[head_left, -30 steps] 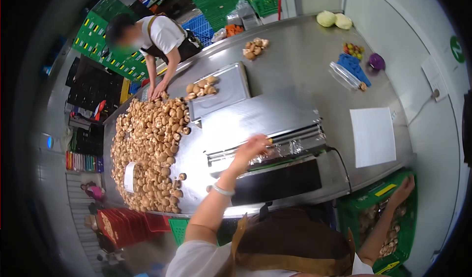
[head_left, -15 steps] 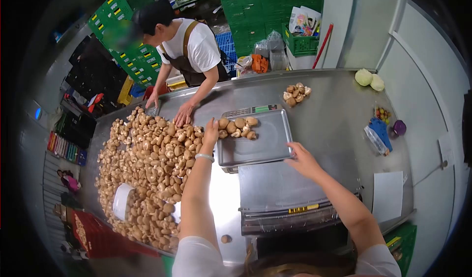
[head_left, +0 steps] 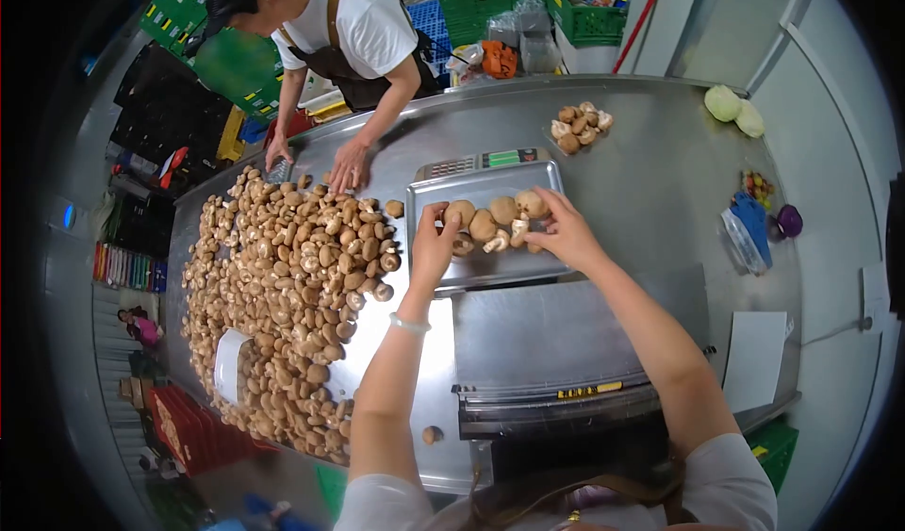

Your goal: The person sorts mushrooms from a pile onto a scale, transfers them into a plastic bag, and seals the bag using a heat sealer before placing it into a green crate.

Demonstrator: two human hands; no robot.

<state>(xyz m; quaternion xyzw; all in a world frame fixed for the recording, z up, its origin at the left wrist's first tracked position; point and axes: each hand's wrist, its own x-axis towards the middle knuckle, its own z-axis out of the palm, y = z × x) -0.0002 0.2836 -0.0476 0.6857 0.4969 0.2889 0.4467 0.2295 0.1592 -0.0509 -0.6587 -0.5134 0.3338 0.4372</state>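
Several brown mushrooms [head_left: 484, 225] sit between my two hands above or on the metal tray [head_left: 490, 272] of a weighing scale [head_left: 468, 165]. My left hand [head_left: 436, 244] cups the left end of the group, fingers curled round it. At the right end, my right hand [head_left: 564, 232] presses its fingers and thumb around more of the mushrooms. Whether the group touches the tray cannot be made out. Left of the scale spreads a large heap of mushrooms [head_left: 292, 277], with a white container [head_left: 226, 366] lying in it.
Across the table, a co-worker [head_left: 349, 41] has both hands at the heap's far edge. A small mushroom pile [head_left: 580, 128] lies beyond the scale. Cabbages [head_left: 724, 104], a blue bag [head_left: 751, 234] and white paper [head_left: 756, 357] are at right. A wrapping machine [head_left: 575, 343] stands nearer me.
My right hand has moved from the tray's right edge to the mushrooms. My left hand and the mushrooms now sit nearer the tray's middle. The whole view has shifted.
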